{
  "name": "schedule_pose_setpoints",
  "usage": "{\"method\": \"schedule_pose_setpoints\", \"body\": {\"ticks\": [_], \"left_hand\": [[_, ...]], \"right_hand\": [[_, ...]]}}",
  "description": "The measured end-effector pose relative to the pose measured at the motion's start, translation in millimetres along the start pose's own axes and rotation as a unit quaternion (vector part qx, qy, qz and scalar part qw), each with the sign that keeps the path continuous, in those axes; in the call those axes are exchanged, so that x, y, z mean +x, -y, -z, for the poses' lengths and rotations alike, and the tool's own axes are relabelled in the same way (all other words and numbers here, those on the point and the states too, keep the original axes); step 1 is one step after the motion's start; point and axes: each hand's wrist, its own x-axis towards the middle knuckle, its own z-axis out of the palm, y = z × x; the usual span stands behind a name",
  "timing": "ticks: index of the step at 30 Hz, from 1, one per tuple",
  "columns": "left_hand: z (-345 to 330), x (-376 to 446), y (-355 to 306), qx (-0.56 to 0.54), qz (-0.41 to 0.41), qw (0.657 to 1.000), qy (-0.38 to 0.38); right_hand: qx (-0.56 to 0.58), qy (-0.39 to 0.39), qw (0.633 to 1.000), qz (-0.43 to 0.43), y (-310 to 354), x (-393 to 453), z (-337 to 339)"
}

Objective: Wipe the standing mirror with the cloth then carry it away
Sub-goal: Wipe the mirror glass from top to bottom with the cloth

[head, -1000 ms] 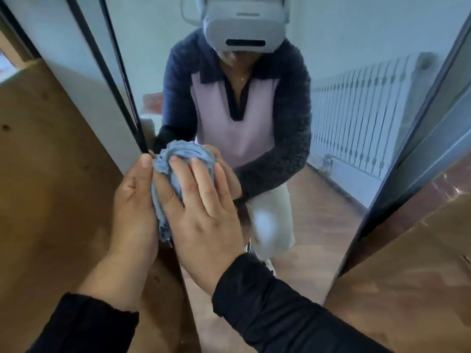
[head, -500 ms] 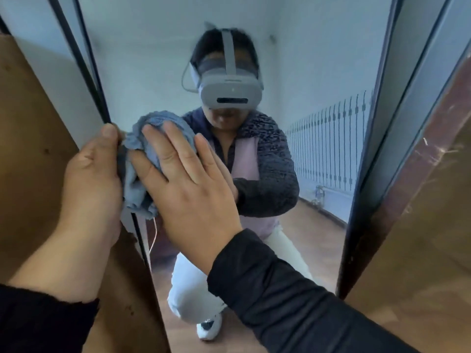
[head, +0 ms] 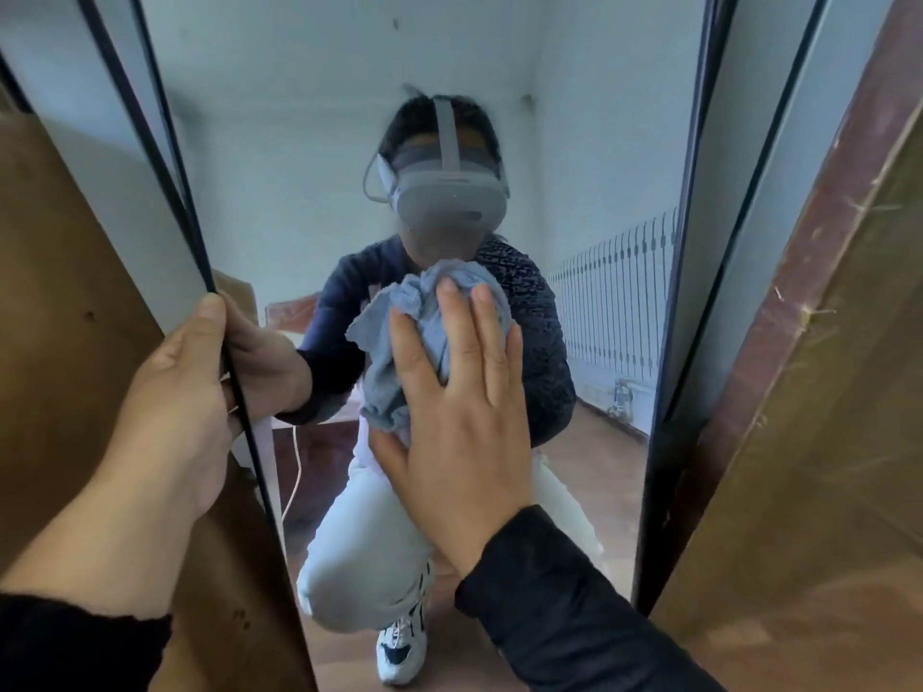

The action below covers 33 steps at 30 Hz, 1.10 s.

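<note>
The left hand (head: 175,397) grips the standing mirror's (head: 574,117) left edge, probably to steady it, while the flat, open right hand (head: 459,417) presses the blue cloth (head: 399,342) on the middle of its glass.

Brown wooden panels (head: 60,292) stand at left and right (head: 824,442). A white radiator (head: 614,302) and wooden floor (head: 604,457) appear by reflection.

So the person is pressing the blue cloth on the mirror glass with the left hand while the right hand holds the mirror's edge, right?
Not quite: the hands are swapped. The head view shows the right hand pressing the blue cloth flat against the glass of the mirror, while the left hand grips the mirror's dark edge.
</note>
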Motion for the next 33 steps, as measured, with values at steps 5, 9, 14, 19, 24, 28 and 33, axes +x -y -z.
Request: {"method": "schedule_pose_setpoints", "body": {"ticks": [5, 9, 14, 19, 24, 28, 33], "left_hand": [[18.4, -15.8, -9.5, -0.056, -0.035, 0.985, 0.158], [3.3, -16.6, 14.5, 0.040, -0.019, 0.998, -0.036], [15.5, -24.1, 36.2, 0.086, -0.029, 0.995, -0.039], [23.6, -38.2, 32.0, 0.067, -0.039, 0.995, 0.055], [14.9, -23.8, 37.9, 0.097, 0.021, 0.994, -0.056], [17.6, -25.0, 38.9, 0.105, 0.017, 0.994, -0.042], [19.2, -19.5, 45.7, 0.038, 0.017, 0.999, 0.018]], "right_hand": [[-0.016, -0.015, 0.997, 0.067, -32.5, -2.3, 10.3], [-0.037, -0.055, 0.997, 0.024, -57.3, -15.0, 10.1], [-0.021, -0.065, 0.996, -0.056, -53.5, -18.0, 7.2], [-0.048, -0.022, 0.999, -0.011, -60.0, -21.9, 2.6], [-0.074, -0.018, 0.997, 0.010, -91.2, -30.9, 8.0], [-0.043, -0.043, 0.994, -0.086, -90.0, -47.2, 1.1], [0.026, -0.035, 0.987, -0.152, -40.1, -57.1, -17.3]]}}
